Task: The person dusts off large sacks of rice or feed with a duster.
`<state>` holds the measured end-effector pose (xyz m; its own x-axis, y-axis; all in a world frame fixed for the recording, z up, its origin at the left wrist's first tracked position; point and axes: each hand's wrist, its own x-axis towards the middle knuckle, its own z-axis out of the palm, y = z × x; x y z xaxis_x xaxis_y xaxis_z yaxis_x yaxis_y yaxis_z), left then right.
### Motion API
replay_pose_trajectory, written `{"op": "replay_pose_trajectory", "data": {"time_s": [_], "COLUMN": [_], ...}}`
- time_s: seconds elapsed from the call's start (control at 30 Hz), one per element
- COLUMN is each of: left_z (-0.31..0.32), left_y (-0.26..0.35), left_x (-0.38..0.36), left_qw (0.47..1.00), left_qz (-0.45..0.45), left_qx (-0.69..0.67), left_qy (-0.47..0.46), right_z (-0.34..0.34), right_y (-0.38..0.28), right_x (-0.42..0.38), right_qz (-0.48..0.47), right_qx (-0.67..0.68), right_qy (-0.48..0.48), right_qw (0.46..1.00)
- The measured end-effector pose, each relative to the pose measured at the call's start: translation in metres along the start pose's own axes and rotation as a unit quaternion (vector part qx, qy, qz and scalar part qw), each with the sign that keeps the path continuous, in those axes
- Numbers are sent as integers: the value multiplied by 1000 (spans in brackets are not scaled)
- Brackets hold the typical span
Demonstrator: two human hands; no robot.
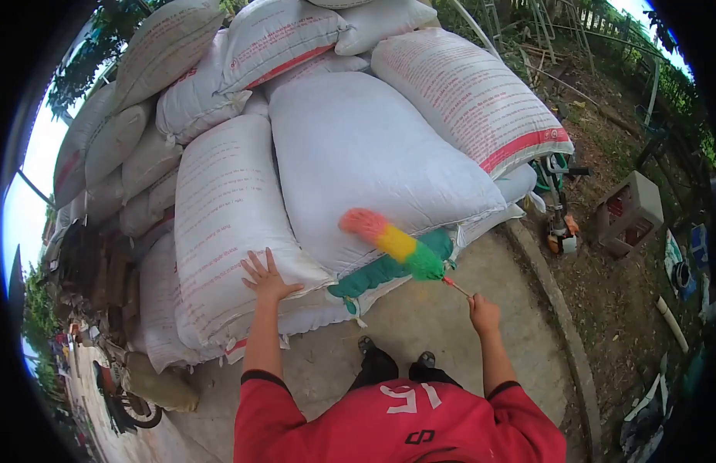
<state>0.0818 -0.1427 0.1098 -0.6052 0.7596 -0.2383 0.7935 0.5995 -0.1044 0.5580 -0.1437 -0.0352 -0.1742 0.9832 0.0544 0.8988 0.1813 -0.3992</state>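
Note:
My left hand (pixel 270 279) lies flat with spread fingers on a white sack with red print (pixel 223 201). In my right hand (pixel 484 313) is the thin handle of a feather duster (pixel 396 245), its fluffy head banded pink, yellow and green. The duster's pink tip lies against the front of a large plain white sack (pixel 358 154), just right of the printed one. Beneath that plain sack, part of a green sack (pixel 381 278) bulges out behind the duster. At the upper right rests another printed sack (pixel 474 96) with a red band.
More filled sacks (pixel 285 38) are piled at the back and left. A concrete curb (pixel 555 309) borders the floor on the right. Beyond it are an engine tool (pixel 560 231) and a beige plastic stool (pixel 629 212). A motorbike wheel (pixel 142 409) shows at lower left.

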Motion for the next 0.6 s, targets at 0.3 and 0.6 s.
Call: {"op": "replay_pose_trajectory", "data": {"time_s": [0.3, 0.6], "left_z": [14, -1], "left_y": [-4, -22], "left_x": [8, -13], "left_qw": [999, 986], "left_qz": [15, 97], "left_qx": [-12, -109], "left_qy": [34, 82], "right_z": [29, 42], "right_y": [66, -52], "right_x": [-11, -100], "right_qz": [441, 385], "right_qx": [145, 59], "right_qy": [212, -28], "right_qw": [860, 920]}}
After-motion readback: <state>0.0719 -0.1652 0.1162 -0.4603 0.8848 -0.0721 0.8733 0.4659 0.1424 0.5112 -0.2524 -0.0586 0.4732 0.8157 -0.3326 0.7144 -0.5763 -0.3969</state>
